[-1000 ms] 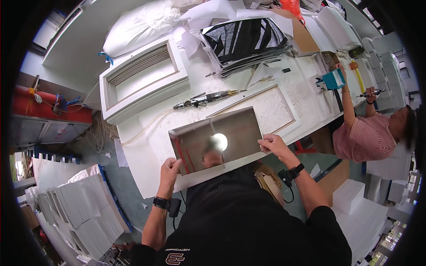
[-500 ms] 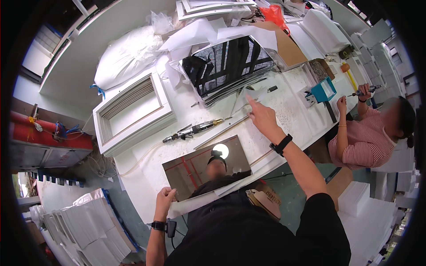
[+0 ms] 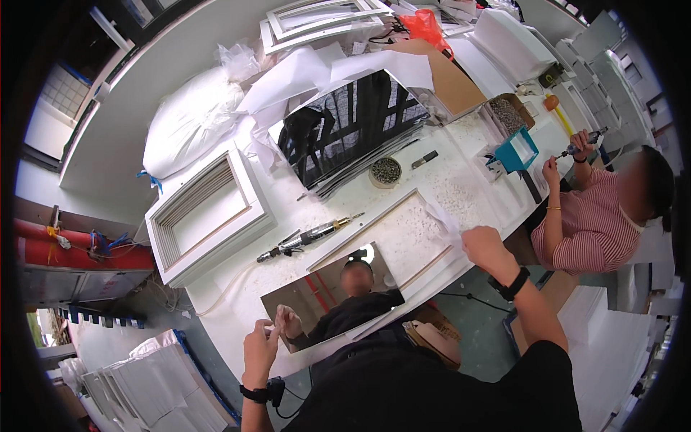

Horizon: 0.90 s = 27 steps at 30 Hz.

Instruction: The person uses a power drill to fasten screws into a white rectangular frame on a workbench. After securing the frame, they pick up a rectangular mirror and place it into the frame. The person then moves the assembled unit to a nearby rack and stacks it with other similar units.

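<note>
A rectangular mirror (image 3: pixel 324 302) lies at the near edge of the table, overlapping a white frame (image 3: pixel 392 209). My left hand (image 3: pixel 260 351) is closed, its fingertips pinching the mirror's left edge; the mirror reflects those fingers. To the right of the frame, my right hand (image 3: pixel 491 252) is closed on a thin, whitish, see-through film (image 3: pixel 440 220), which trails left from the fingers over the frame's right end. Beyond the frame lie an air screwdriver (image 3: pixel 309 237) with its hose and a round tub of screws (image 3: pixel 385 172).
Stacked white frames (image 3: pixel 209 216) stand at the left. A stack of dark glossy panels (image 3: pixel 353 129) lies farther back, near a white bag (image 3: pixel 191 119). A blue bin (image 3: pixel 516 150) stands at the right, beside a co-worker (image 3: pixel 586 223) holding a screwdriver. A small dark tool (image 3: pixel 425 159) lies nearby.
My right hand has drawn back toward me and to the right with the film, uncovering the screw tub. My left hand still pinches the mirror, which has shifted slightly in view.
</note>
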{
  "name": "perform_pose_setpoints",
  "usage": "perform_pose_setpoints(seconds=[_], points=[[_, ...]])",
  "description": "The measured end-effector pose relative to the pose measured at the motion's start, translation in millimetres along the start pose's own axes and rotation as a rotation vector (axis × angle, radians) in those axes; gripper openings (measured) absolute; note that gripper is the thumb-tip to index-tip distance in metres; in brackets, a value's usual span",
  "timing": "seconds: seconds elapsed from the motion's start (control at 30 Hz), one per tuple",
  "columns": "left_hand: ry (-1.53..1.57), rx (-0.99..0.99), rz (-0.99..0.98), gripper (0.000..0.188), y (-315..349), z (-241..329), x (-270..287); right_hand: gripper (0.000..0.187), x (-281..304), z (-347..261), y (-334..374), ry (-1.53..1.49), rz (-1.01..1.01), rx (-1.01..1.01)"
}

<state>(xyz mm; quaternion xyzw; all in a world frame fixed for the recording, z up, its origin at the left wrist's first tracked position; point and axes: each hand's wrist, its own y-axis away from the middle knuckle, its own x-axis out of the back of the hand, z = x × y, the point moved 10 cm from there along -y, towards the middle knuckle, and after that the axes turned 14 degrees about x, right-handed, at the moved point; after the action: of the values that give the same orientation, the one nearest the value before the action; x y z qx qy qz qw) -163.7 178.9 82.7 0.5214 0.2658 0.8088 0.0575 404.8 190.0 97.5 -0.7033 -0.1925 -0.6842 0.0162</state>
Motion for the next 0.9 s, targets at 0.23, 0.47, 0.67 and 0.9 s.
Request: perform_pose_setpoints(seconds=[0.23,0.47,0.67,0.9], points=[[0.454,-0.231,0.011,0.047,-40.9,142.8,71.2,0.045,-47.5,51.7,108.2,-0.55,-0.477,-0.302],[0.356,-0.44,0.254,0.063,-121.5,267.9,64.5,0.046,96.1,118.5,-115.4,-0.76,0.705,-0.175],[0.208,-0.558,0.302,0.055,-104.9,326.8,31.2,0.052,82.6,167.9,-226.4,-0.844,0.655,-0.216],[-0.071,-0.525,0.43,0.068,-88.6,345.8,8.6,0.026,80.6,172.3,-237.2,-1.212,0.572,-0.188]])
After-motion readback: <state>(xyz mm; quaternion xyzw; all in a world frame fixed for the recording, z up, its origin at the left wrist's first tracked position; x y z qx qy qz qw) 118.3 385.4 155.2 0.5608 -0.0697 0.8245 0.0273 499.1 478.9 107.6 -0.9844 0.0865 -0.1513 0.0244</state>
